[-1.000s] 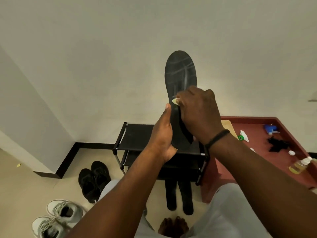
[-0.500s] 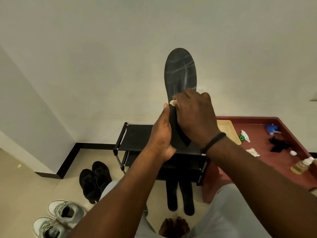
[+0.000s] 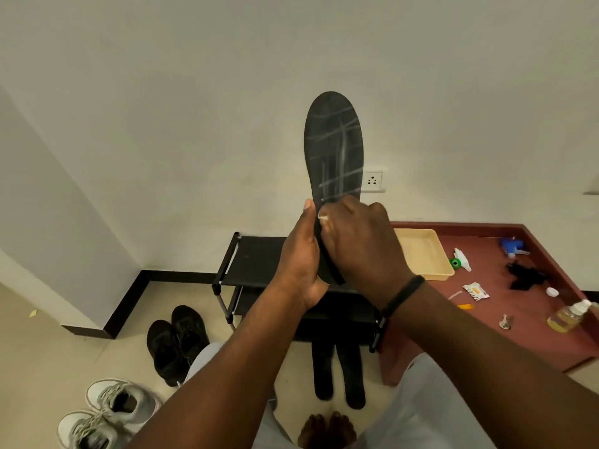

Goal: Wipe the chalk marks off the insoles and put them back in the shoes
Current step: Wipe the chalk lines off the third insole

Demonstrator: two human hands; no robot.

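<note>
A black insole (image 3: 334,144) stands upright in front of me, crossed by pale chalk lines. My left hand (image 3: 299,254) grips its heel end from the left, thumb up along the edge. My right hand (image 3: 359,244) covers the insole's lower half and holds a small pale cloth (image 3: 323,217) against it; only a sliver of the cloth shows. Two more black insoles (image 3: 338,371) lie on the floor below the rack. A pair of black shoes (image 3: 176,341) and a pair of white sneakers (image 3: 107,413) sit on the floor at the left.
A black shoe rack (image 3: 256,260) stands against the wall under my hands. To its right, a dark red low platform (image 3: 518,319) carries a beige tray (image 3: 421,251), a blue sprayer, a black rag, a bottle of yellow liquid (image 3: 567,315) and small items. My bare feet show below.
My right hand with the cloth has slid down the insole, uncovering more of the chalk lines. The left hand keeps its grip on the heel end.
</note>
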